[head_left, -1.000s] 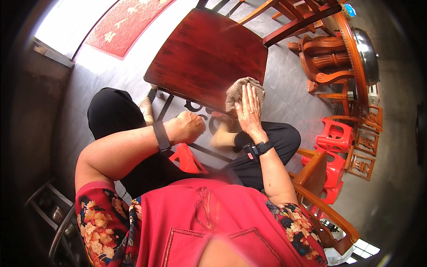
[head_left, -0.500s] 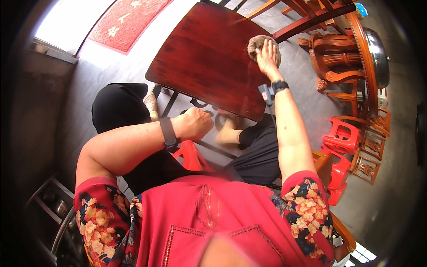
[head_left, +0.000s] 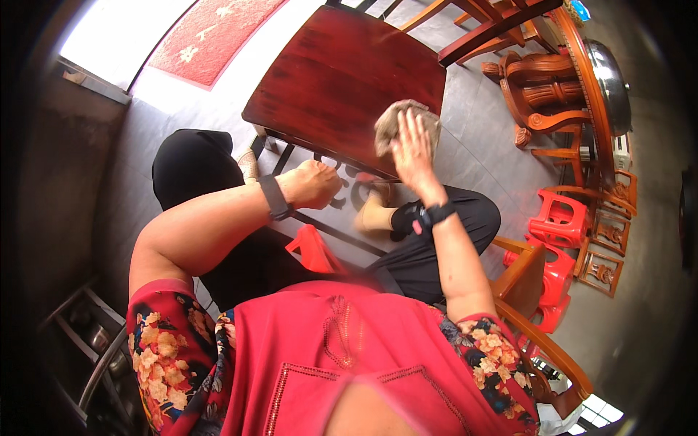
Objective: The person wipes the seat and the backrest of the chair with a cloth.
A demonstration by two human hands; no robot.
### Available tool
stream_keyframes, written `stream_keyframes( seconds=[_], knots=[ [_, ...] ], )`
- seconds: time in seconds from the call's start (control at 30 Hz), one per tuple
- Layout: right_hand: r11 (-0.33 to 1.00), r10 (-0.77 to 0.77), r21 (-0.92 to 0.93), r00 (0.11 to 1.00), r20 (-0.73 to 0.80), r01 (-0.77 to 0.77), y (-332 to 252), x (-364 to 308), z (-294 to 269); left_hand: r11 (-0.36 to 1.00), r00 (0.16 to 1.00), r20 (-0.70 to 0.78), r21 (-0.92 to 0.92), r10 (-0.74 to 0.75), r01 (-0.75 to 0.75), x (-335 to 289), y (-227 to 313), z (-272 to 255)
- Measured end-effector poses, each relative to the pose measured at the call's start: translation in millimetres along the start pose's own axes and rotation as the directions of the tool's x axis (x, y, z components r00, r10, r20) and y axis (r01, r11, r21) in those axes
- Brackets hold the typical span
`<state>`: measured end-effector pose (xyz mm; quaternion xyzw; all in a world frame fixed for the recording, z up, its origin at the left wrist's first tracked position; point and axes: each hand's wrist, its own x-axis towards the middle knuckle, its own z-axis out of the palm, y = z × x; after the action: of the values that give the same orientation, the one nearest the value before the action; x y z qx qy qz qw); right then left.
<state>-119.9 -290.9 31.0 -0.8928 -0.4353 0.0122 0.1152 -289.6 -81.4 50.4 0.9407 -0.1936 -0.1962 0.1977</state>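
My right hand (head_left: pixel 414 156) lies over a crumpled grey-brown cloth (head_left: pixel 389 131), its fingers stretched along the top. Cloth and hand are at the near right edge of a glossy dark red wooden chair seat (head_left: pixel 342 80), and part of the cloth reaches past that edge. My left hand (head_left: pixel 316 184) is closed in a fist near the seat's near left edge, above the dark chair rails. Nothing shows sticking out of the fist. Dark bands circle both wrists, and a small device sits on the right one.
A carved wooden table (head_left: pixel 560 91) with a metal dome stands at the right. Below it are red plastic stools (head_left: pixel 558 218) and wooden chair backs (head_left: pixel 609 236). A red mat (head_left: pixel 211 43) lies at the upper left. Something red (head_left: pixel 314 251) shows between my legs.
My right hand and the cloth have moved nearer and to the left, from the far right part of the seat to its near right edge. My left fist has barely shifted.
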Motion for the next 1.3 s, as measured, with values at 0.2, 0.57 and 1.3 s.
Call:
stream_keyframes(
  seconds=[0.2, 0.57, 1.3],
  knots=[
    [0.999, 0.014, 0.042, 0.996, 0.085, -0.018, -50, -55, -17, 1.000, 0.999, 0.036, 0.011, -0.008, 0.007, -1, 5, -2],
    [0.998, -0.067, -0.001, 0.996, -0.050, 0.067, -6, 83, 13, 0.973, 0.948, -0.224, 0.022, 0.227, -0.228, 7, 15, -15],
    [0.998, -0.038, 0.059, 0.999, 0.028, 0.036, -63, -29, -11, 0.972, 0.719, -0.671, -0.234, -0.178, 0.022, 10, -25, -74]
  ],
)
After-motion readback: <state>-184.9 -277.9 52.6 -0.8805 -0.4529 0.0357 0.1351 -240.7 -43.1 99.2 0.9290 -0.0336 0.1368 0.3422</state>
